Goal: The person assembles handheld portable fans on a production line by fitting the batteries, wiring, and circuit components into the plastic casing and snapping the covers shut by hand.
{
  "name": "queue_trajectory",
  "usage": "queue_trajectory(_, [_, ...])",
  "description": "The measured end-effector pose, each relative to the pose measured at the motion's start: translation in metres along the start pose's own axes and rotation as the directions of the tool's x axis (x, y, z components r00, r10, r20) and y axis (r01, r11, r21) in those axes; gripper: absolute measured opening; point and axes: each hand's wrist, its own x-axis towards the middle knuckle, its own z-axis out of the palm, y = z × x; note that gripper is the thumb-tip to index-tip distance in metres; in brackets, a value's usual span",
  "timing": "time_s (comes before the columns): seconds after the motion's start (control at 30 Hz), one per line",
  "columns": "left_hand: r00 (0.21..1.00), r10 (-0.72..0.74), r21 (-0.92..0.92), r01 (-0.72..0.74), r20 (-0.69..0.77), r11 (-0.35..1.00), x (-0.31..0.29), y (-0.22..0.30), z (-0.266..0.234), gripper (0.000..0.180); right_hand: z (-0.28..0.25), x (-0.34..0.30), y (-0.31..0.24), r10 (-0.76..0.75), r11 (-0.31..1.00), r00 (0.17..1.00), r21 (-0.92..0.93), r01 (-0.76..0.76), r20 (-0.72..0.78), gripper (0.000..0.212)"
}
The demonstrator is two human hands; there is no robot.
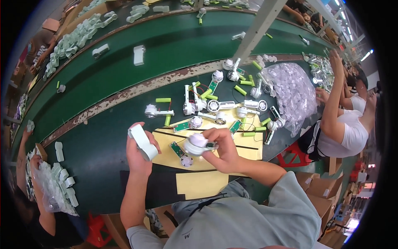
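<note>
My left hand [138, 155] is closed around a pale mint plastic fan casing [143, 143], held upright and tilted above the bench. In my right hand [225, 152] is a round white fan head [196, 144], gripped at its edge and a little blurred. The two parts are apart. Below and between them, a green circuit board [177, 149] and a small white fan motor [187, 161] lie on a yellow sheet [248, 143] with dark stripes. Beyond my hands are several fan assemblies [158, 111] wired to boards and green battery cells [240, 90].
A clear bag of white parts [290, 91] stands at the right. A green conveyor [166, 37] with scattered casings runs behind a worn ledge [137, 88]. Co-workers sit at left and right; a bag of casings [56, 186] lies by the left one. A metal post [257, 31] rises behind the bench.
</note>
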Motion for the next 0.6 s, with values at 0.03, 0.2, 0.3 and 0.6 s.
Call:
queue_trajectory(0.03, [1.0,-0.008,0.001,0.008,0.007,1.0,-0.002,-0.001,0.007,0.038,-0.002,-0.002,-0.002,0.111,0.988,0.994,0.105,-0.109,-0.008,0.058])
queue_trajectory(0.2, [0.982,-0.166,0.035,0.163,0.086,0.986,-0.016,-0.002,0.045,0.061,-0.006,0.002,-0.013,0.349,0.907,0.891,0.132,-0.399,0.291,0.058])
queue_trajectory(0.3, [0.98,-0.142,-0.004,0.144,0.137,0.99,-0.021,-0.003,0.045,0.061,-0.009,0.007,-0.019,0.38,0.871,0.869,0.193,-0.451,0.316,0.049])
queue_trajectory(0.6, [0.921,0.28,0.299,-0.357,0.27,0.885,-0.003,-0.016,0.026,0.04,-0.014,0.02,-0.026,0.221,0.972,0.959,-0.116,-0.203,0.175,0.057])
